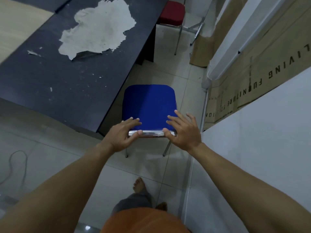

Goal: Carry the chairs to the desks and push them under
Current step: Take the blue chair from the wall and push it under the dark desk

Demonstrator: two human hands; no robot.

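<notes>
A blue padded chair with a metal frame stands on the tiled floor, right beside the end of a dark desk whose top has a large peeled pale patch. My left hand rests on the chair's near edge, fingers on the blue padding and thumb pressed on the shiny metal rail. My right hand is at the near right corner, fingers spread over the padding, thumb touching the rail. A red padded chair stands farther off by the desk's far corner.
Flattened cardboard boxes and a white panel line the right side, leaving a narrow aisle. A cable loops on the floor at left. My bare foot is just behind the chair.
</notes>
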